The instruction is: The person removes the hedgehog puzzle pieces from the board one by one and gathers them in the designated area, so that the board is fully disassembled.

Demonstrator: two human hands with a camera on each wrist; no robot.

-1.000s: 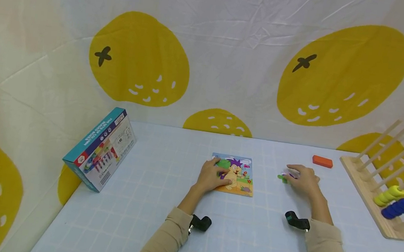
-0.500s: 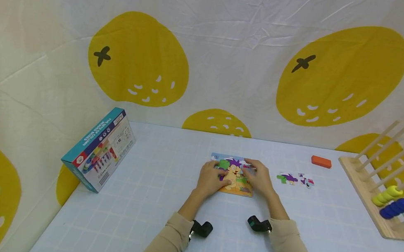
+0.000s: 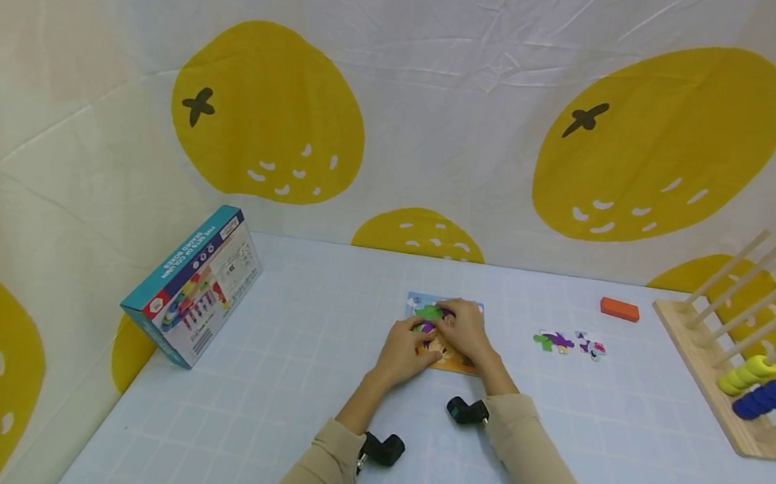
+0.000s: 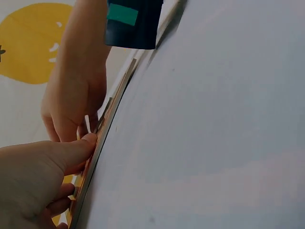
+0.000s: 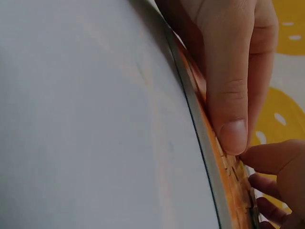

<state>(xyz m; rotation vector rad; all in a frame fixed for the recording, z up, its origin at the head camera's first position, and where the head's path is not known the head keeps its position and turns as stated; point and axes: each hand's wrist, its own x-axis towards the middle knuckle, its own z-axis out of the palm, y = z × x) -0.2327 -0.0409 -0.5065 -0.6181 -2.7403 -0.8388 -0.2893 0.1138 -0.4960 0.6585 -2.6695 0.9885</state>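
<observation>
A cartoon jigsaw puzzle (image 3: 456,366) lies on the table, its middle hidden under both hands. My left hand (image 3: 403,352) rests on its left side, the thumb touching the surface and the other fingers beside it. From the upper right, my right hand (image 3: 466,331) reaches over the picture, fingertips down near a green and purple patch. In the right wrist view the right thumb (image 5: 233,136) presses on the puzzle, close to the left thumb (image 5: 264,156). Whether a piece sits between the right fingers is hidden. Loose purple and green puzzle pieces (image 3: 554,342) lie to the right.
A boxed toy set (image 3: 199,284) leans at the left. An orange block (image 3: 619,309) lies at the back right, near a wooden peg rack (image 3: 724,384) with yellow rings (image 3: 746,375) and blue rings (image 3: 763,401). A fruit-print cloth (image 3: 445,121) hangs behind the table.
My right hand has moved left from the loose pieces to the puzzle's right edge, then across its upper middle. My left hand has stayed on the puzzle's left side.
</observation>
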